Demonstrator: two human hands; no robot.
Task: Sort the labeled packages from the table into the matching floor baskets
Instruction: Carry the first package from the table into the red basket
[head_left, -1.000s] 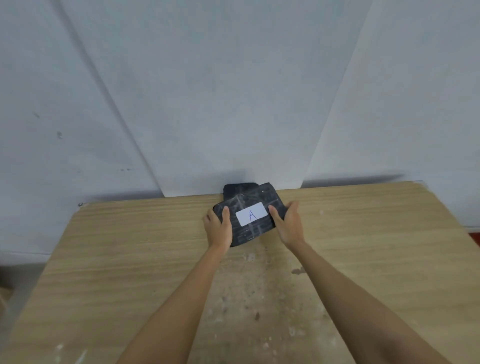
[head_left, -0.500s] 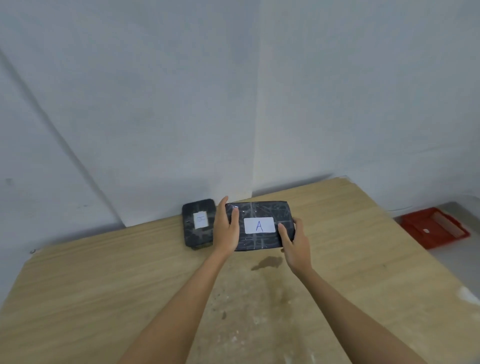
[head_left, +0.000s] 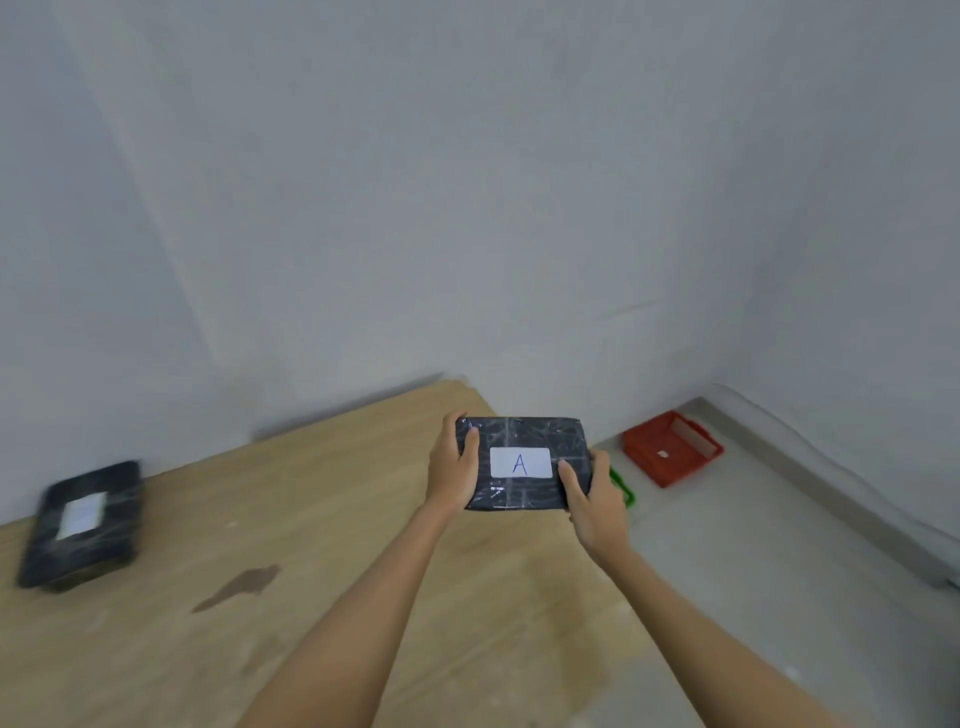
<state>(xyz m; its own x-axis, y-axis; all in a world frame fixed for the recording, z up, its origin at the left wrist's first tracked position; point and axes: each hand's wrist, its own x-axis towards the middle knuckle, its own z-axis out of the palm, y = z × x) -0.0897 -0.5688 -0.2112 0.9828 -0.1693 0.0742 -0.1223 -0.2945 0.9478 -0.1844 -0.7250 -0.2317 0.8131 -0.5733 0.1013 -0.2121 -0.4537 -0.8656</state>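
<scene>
I hold a black wrapped package (head_left: 524, 439) with a white label marked "A" above the right edge of the wooden table (head_left: 311, 571). My left hand (head_left: 453, 467) grips its left end and my right hand (head_left: 597, 501) grips its lower right corner. A second black package (head_left: 83, 522) with a blurred white label lies on the table at the far left. On the floor to the right sits a red basket (head_left: 670, 454). A green basket rim (head_left: 623, 491) peeks out behind my right hand; the rest of it is hidden.
Grey walls meet in a corner behind the table. The grey floor (head_left: 779, 571) stretches right of the table, with a raised ledge along the right wall. A dark stain (head_left: 239, 587) marks the tabletop.
Both hands lifted the "A" package off the other package and carried it right, past the table edge. My view turned right, so the second package slid left and the baskets came into view.
</scene>
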